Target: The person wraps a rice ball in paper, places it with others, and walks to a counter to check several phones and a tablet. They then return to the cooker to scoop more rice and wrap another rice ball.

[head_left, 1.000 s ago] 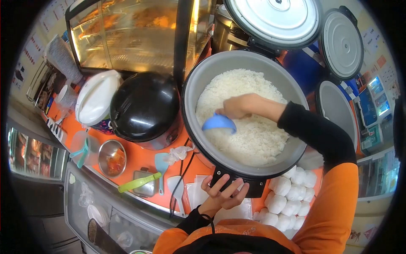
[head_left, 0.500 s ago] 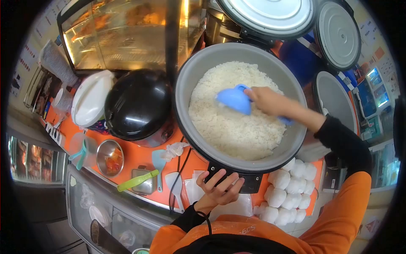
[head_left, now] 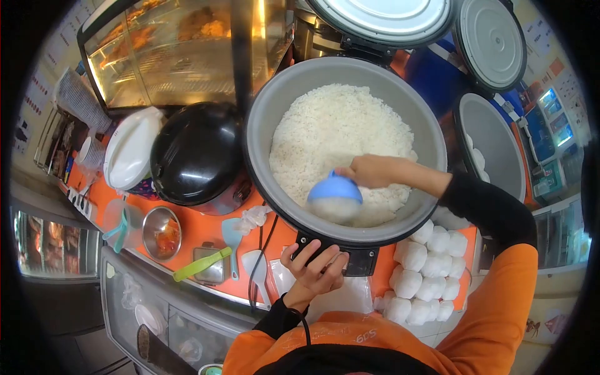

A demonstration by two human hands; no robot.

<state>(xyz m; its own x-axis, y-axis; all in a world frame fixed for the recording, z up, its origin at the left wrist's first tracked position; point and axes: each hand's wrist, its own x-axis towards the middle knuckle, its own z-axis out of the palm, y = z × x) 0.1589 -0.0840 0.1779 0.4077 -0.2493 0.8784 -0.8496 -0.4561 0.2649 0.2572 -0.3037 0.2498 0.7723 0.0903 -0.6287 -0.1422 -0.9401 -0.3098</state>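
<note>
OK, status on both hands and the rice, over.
Right hand gripping blue scoop, at the rice. Left hand against cooker front. Lid raised, not blocking.

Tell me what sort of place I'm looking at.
Probably a small takeaway kitchen: there's a large pot of rice, a lit display case of browned food, and stacked cups beside the counter's cookers.

Room over rice (head_left: pixel 340 119), beyond my right hand (head_left: pixel 373 171) and to its left. Grey pot wall (head_left: pixel 260 147) rings it; my forearm (head_left: pixel 428 178) crosses right rim. Raised lid (head_left: pixel 387 15) past far rim. By my left hand (head_left: pixel 315 267): white spatula (head_left: pixel 255 265), black cable (head_left: pixel 269 236) leftward, white bundles (head_left: pixel 434 269) crowding right, sliver of orange counter (head_left: pixel 203 231) before them.
</note>
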